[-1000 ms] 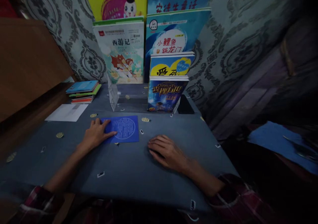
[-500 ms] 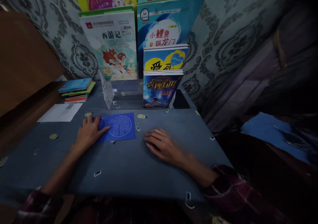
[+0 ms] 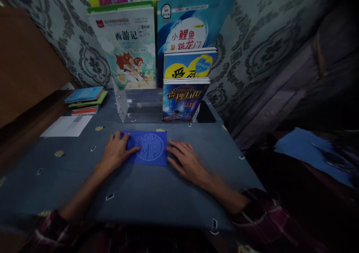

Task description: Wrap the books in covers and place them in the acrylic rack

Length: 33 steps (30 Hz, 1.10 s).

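Note:
A thin blue booklet [image 3: 151,148] lies flat on the patterned grey tablecloth [image 3: 140,193], a white ring with small print on its upper face. On its left edge rests my left hand [image 3: 115,151], thumb stretched over the cover and fingers apart, not wrapped round it. My right hand [image 3: 188,161] is open at the right edge, its fingers spread and pointing left. Those fingertips touch or nearly touch the booklet; which of the two, I cannot tell.
Behind the booklet stands a clear acrylic rack [image 3: 121,102] with several upright books, a dark blue one [image 3: 182,101] in front. At left are a stack of books [image 3: 85,100] and a white paper sheet [image 3: 67,126]. A black flat object [image 3: 206,112] lies right of the rack.
My left hand has moved right, and the booklet has slid right with it. The booklet's right edge now lies at my right hand, whose fingers have spread wider.

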Each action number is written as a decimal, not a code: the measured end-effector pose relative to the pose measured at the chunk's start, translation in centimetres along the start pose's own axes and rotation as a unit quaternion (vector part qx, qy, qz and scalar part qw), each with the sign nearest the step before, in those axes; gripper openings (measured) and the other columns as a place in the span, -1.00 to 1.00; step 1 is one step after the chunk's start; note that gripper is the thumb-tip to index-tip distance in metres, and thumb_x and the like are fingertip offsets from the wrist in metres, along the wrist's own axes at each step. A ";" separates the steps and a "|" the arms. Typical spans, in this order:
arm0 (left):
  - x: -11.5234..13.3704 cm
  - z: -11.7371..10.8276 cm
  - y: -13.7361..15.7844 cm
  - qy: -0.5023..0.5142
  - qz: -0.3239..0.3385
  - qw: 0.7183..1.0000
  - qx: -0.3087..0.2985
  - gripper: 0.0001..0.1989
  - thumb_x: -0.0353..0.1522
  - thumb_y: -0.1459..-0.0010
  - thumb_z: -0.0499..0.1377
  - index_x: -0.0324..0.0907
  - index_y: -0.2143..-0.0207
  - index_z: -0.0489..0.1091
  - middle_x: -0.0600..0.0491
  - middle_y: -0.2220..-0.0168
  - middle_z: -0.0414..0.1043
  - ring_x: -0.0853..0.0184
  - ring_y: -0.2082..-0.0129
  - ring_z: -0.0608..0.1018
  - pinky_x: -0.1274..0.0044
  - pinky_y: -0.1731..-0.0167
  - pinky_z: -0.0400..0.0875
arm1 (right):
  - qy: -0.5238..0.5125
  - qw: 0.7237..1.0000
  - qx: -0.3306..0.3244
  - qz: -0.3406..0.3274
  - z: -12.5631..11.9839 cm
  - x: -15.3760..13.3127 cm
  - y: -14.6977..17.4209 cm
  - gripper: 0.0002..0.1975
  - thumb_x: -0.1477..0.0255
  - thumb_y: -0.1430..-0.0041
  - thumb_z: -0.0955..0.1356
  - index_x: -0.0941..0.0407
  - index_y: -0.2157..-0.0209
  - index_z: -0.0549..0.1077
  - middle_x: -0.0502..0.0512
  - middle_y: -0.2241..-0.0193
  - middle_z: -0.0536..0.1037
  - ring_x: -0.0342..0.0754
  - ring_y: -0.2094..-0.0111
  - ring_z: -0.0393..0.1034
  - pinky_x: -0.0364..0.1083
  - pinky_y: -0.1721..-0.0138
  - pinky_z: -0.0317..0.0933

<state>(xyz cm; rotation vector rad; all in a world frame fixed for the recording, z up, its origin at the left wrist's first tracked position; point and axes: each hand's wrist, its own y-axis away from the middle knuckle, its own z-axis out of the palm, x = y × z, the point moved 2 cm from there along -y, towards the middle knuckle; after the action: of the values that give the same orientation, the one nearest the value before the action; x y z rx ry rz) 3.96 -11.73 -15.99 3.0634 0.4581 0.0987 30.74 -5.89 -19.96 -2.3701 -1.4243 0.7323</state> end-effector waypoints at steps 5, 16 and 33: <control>3.7 0.1 0.5 -0.009 0.051 0.999 0.008 -0.48 -0.02 -0.30 0.17 -0.16 -0.14 0.40 -0.18 -0.17 0.32 -0.01 -0.09 0.43 0.29 0.08 0.48 | 0.022 1.000 0.002 0.008 -0.1 0.1 -0.1 -0.67 0.37 -0.44 0.23 0.18 -0.08 0.50 0.39 -0.13 0.52 0.22 -0.12 0.44 0.26 -0.08 0.37; 7.2 1.4 1.9 -0.070 0.208 0.975 0.028 -0.62 -0.33 -0.44 0.00 -0.28 -0.20 0.35 -0.25 -0.22 0.37 0.03 -0.24 0.40 0.16 -0.18 0.35 | 0.065 0.996 -0.062 0.016 0.5 0.3 -0.1 -0.67 0.38 -0.43 0.25 0.16 -0.11 0.50 0.32 -0.09 0.57 0.20 -0.16 0.42 0.27 -0.18 0.28; 5.6 4.2 -1.4 0.016 0.320 0.947 0.006 -0.50 -0.31 -0.48 -0.17 -0.35 -0.36 0.13 -0.27 -0.41 0.14 0.16 -0.44 0.16 0.21 -0.39 0.09 | 0.046 0.987 -0.141 0.060 3.8 0.4 -3.7 -0.41 0.25 -0.42 0.23 0.30 -0.34 0.24 0.44 -0.36 0.26 0.20 -0.43 0.05 0.29 -0.39 0.02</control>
<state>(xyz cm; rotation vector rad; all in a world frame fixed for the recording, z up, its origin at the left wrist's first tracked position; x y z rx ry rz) 9.18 -8.84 -19.89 3.0841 -0.5524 0.1628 26.07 -3.89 -21.46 -2.6838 -1.4388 0.4655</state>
